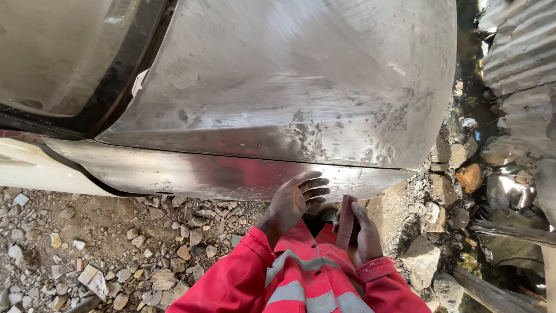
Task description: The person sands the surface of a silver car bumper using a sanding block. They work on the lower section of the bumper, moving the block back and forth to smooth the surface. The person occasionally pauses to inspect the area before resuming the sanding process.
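Here, left hand (295, 200) spread flat on bare metal car panel (278, 87), right hand (362, 232) gripping a dark red sanding block (346, 221)

Both sleeves (301, 278) at 6 o'clock: bright red workwear, long, cuffs at the wrists. Grey reflective bands cross the fabric, one diagonal near the left cuff, wider ones lower down. Left hand (292, 200) and right hand (362, 232) bare, no gloves, dusty with grime on fingers.
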